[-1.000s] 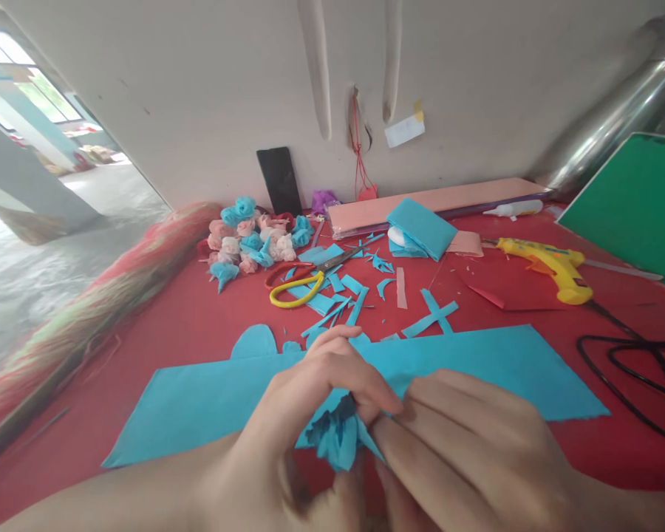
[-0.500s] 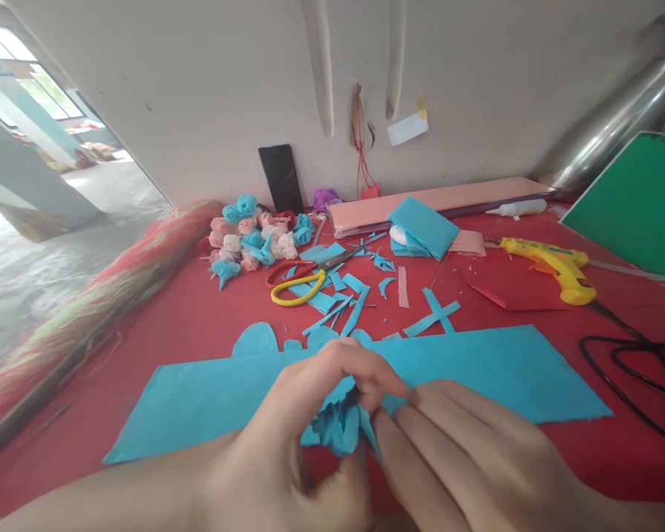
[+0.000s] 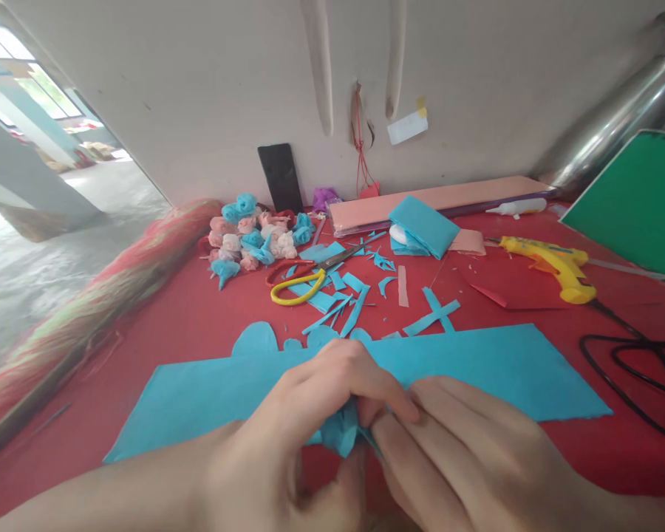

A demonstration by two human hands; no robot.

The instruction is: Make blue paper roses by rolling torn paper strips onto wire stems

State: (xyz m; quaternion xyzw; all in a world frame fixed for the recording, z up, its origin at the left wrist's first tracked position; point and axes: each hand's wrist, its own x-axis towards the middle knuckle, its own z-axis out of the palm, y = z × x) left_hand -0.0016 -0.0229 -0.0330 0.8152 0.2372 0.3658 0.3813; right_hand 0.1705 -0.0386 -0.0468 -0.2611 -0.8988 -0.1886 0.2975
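Observation:
Between my two hands is a crumpled blue crepe paper flower (image 3: 340,432), partly covered by fingers. My left hand (image 3: 293,428) curls around it, its index finger arched over the top and the thumb below. My right hand (image 3: 471,443) has its fingers closed against the flower's right side, touching the left fingertips. Under and beyond the hands lies a long blue crepe paper strip (image 3: 199,403). Rounded blue paper pieces (image 3: 255,340) stick out past its far edge.
Scissors (image 3: 304,281) lie among blue paper scraps (image 3: 357,307). Finished paper flowers (image 3: 255,240) are heaped at back left, near a phone (image 3: 280,177) against the wall. At right are a yellow glue gun (image 3: 559,270), its black cord (image 3: 615,340) and a green board (image 3: 637,210).
My left index finger has come down and farther over the right fingers, covering more of the flower. Both hands stay in nearly the same place.

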